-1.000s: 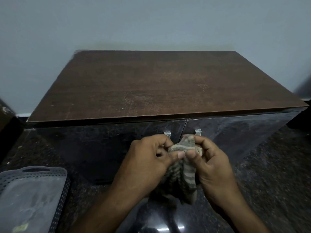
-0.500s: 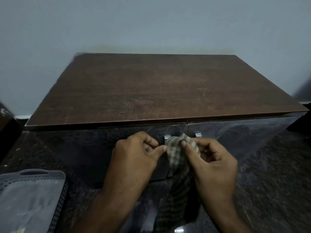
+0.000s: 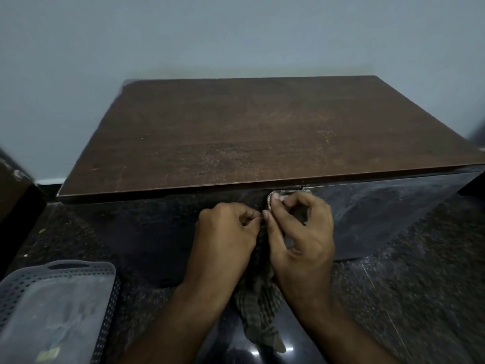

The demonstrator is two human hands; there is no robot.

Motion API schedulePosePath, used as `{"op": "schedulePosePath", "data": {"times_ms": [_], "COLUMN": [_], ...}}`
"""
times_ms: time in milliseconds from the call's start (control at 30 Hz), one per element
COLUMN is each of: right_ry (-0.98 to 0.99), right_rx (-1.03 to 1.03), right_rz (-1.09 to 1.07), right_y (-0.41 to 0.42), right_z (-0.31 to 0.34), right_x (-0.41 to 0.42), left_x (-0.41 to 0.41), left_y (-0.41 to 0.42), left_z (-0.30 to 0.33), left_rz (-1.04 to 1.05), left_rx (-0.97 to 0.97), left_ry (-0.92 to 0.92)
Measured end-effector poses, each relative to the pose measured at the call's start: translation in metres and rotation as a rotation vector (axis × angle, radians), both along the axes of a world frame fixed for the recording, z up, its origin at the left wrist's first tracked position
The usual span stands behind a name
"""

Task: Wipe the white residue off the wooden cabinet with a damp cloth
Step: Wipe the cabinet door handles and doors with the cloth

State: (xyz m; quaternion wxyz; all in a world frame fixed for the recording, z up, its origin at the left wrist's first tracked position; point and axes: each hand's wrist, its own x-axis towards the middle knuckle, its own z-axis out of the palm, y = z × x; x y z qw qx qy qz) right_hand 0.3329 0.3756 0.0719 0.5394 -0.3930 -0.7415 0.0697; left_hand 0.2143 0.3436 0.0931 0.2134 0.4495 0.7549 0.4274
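Note:
A low wooden cabinet (image 3: 236,132) stands against the wall, its brown top speckled with faint white residue (image 3: 231,161) near the front middle. Its glossy dark doors face me. A checked greenish cloth (image 3: 258,311) hangs between my hands in front of the doors. My left hand (image 3: 225,232) pinches the cloth's upper edge with thumb and fingers. My right hand (image 3: 301,232) grips the top of the cloth just under the cabinet's front edge. Both hands sit close together below the top.
A grey perforated plastic tray (image 3: 52,306) lies on the dark speckled floor at the lower left. A dark piece of furniture (image 3: 15,195) stands at the left edge. A pale blue wall (image 3: 236,35) backs the cabinet.
Both hands have risen with the cloth toward the cabinet's front edge. The cloth has been let out and now hangs longer below the hands.

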Motion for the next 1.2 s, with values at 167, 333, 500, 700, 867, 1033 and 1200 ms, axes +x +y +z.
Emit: {"op": "schedulePosePath", "data": {"times_ms": [167,333,500,700,867,1033,1200], "right_ry": [-0.053,-0.066,0.008,-0.035,-0.057,-0.088,-0.047], "right_rx": [-0.128,-0.104,-0.057,0.027,0.035,0.014,-0.054], "right_rz": [-0.024,0.138,0.094,0.110,0.108,0.101,0.120], "right_y": [-0.013,-0.006,0.002,0.013,0.010,0.008,0.005], "right_z": [-0.011,-0.014,-0.004,-0.007,-0.022,-0.015,-0.011], "right_x": [-0.004,0.002,0.010,0.011,0.012,0.010,0.009], "left_x": [0.005,0.008,0.002,0.000,-0.007,-0.008,-0.008], "left_y": [0.002,0.001,0.009,0.003,-0.004,-0.004,0.000], "left_z": [0.001,-0.001,0.000,-0.003,-0.002,-0.002,-0.008], "left_rz": [0.026,0.022,0.042,0.014,0.043,0.047,0.023], "left_rx": [-0.061,-0.103,-0.106,-0.086,-0.070,-0.061,-0.077], "left_ry": [0.035,0.087,0.050,0.047,0.097,0.123,0.070]}}
